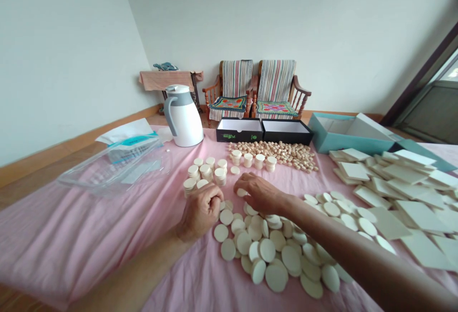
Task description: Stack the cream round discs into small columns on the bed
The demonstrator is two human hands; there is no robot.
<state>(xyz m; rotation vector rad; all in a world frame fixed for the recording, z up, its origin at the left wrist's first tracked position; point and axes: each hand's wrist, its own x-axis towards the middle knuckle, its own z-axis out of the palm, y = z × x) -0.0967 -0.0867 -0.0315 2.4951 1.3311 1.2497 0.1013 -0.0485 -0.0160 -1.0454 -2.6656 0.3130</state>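
My left hand point(202, 209) is closed in a fist beside short stacks of pale round discs point(206, 171); anything inside its curled fingers is hidden. Bent over a single pale disc point(242, 192), my right hand point(259, 192) has its thumb and fingertips at the disc's edges, close above the cloth. Another lone disc point(235, 171) lies flat just beyond the fingers. Under and in front of my right forearm spreads a loose heap of the same discs point(267, 250). More short disc stacks point(259, 161) stand in a row behind the right hand.
Small tan wooden pieces point(279, 152) lie before two black open boxes point(239, 130). Square pale tiles point(418, 216) are piled at right near a teal box point(343, 133). A white jug point(186, 123) and clear plastic tray point(110, 169) stand left on the pink cloth point(143, 250).
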